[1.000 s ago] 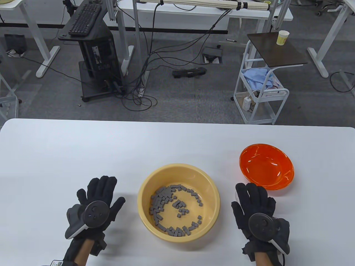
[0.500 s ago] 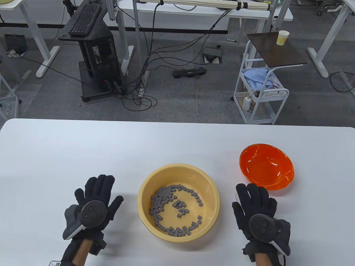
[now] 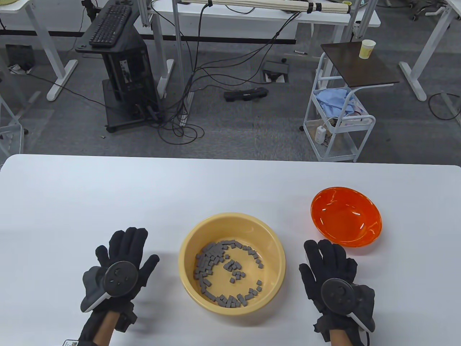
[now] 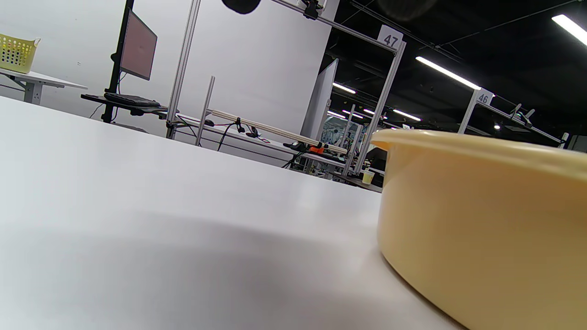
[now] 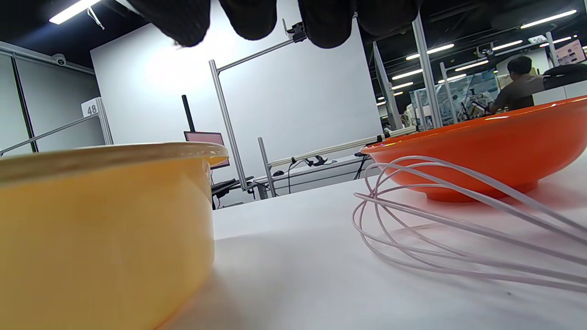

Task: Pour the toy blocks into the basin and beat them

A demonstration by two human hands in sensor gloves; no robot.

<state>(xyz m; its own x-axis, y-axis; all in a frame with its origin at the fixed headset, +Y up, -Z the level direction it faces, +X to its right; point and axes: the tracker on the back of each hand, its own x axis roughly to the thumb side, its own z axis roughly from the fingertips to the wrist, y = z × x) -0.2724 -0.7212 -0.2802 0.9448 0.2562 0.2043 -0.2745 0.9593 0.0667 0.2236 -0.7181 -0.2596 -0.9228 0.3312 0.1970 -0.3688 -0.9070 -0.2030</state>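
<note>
Table view: small grey toy blocks (image 3: pixel 226 274) lie inside the round yellow plastic basin (image 3: pixel 232 220), between two gloved hands. Left hand (image 3: pixel 120 266) and right hand (image 3: pixel 333 274), fingers straight, hold nothing. A white wire whisk (image 5: pixel 458 220) lies under the right hand.

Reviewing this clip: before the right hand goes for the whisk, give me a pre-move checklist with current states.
1. Small grey toy blocks inside the yellow plastic basin: ok.
2. Orange translucent bowl emptied: ok.
3. White wire whisk lying on the white table under the right hand: ok.
4. Right hand open, gripping nothing: ok.
5. Left hand flat, clear of the basin: ok.
6. Whisk handle direction: cannot tell.
</note>
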